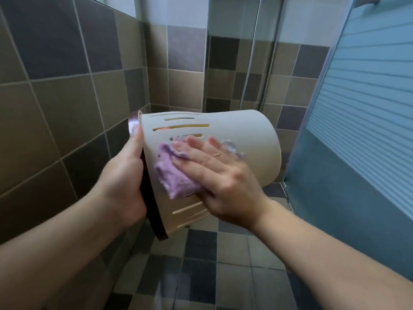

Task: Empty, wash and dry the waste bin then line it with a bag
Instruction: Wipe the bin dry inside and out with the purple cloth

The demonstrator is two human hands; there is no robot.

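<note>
Head view: The beige waste bin (234, 142) is held on its side in mid-air above the tiled floor (223, 265), mouth toward the left wall, base toward the glass shower door (362, 108). The left hand (125, 180) grips the dark rim band (152, 211), fingers curled around it. The right hand (221, 175) lies flat, fingers straight, pressing a purple cloth (172, 175) against the bin's slotted side wall.

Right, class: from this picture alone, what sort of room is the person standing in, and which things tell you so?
Most likely a bathroom. The tiled wall and tiled floor suggest a wet room, and a frosted glass screen with a shower hose behind glass points to a shower cubicle.
</note>
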